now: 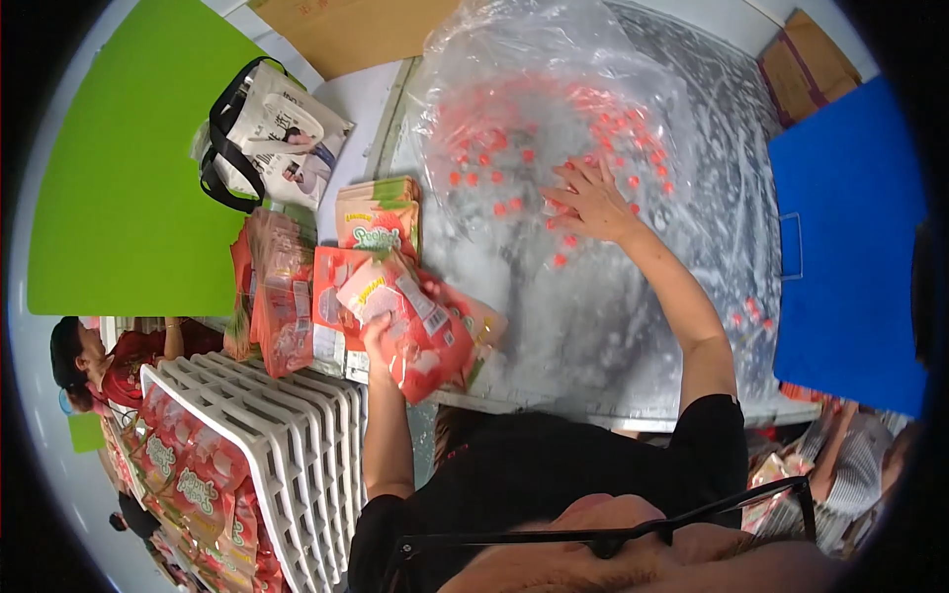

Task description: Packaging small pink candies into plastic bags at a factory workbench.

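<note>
My left hand (377,331) grips a red and pink candy pouch (423,331) at the table's near left edge. Its fingers are partly hidden by the pouch. My right hand (591,205) reaches out over the grey, powdery table (603,326), palm down with fingers spread among small red wrapped candies (500,209). Beyond it, a large clear plastic bag (563,44) lies with more candies in or under it; I cannot tell which. Close to my left hand are a stack of pouches (379,212) and upright bundles of pouches (282,296).
A white slatted crate (297,435) full of pouches stands at the lower left. Behind the bundles is a printed tote bag (282,138) against a green panel (129,168). A blue panel (850,247) borders the right side. Cardboard boxes (346,30) stand behind. Other people are on both sides.
</note>
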Demonstrator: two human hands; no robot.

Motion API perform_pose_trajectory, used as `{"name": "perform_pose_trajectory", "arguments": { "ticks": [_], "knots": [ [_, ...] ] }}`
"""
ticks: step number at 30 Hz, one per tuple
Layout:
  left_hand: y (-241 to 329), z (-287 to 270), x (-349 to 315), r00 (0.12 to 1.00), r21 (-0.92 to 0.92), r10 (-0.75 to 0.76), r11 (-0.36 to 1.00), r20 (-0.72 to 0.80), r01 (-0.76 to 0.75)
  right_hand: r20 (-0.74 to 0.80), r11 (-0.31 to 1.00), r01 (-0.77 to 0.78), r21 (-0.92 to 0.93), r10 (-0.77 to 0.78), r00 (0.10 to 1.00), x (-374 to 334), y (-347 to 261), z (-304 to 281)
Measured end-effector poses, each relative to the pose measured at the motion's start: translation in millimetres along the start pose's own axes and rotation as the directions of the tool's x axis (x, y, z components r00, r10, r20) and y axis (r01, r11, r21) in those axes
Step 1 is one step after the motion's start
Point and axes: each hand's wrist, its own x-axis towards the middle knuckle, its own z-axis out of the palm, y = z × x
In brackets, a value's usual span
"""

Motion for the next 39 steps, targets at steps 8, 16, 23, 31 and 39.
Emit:
{"name": "perform_pose_trajectory", "arguments": {
  "ticks": [8,16,23,31,39],
  "knots": [
    [23.8,63.3,-14.2,0.949,0.132,0.314,0.943,-0.039,-0.307,0.042,0.987,-0.158,0.037,0.156,0.987,-107.4,-123.3,-10.1],
    [37.7,51.1,-24.6,0.958,-0.009,0.266,0.964,0.108,-0.267,0.107,0.982,-0.172,0.077,0.164,0.981,-176.0,-187.1,10.8],
    [40.5,45.1,-44.5,0.934,0.016,0.318,0.946,0.162,-0.325,0.039,0.571,-0.499,0.651,0.632,0.774,-214.3,-141.3,5.0],
    [13.3,79.1,-103.5,0.915,0.060,0.397,0.914,0.074,-0.402,-0.193,0.834,-0.461,0.303,0.528,0.827,-212.0,-161.6,-1.6],
    [-7.0,62.6,-122.3,0.936,0.053,0.330,0.940,0.126,-0.338,-0.300,0.838,-0.328,0.436,0.478,0.826,-207.8,-189.7,12.0]
  ]
}}
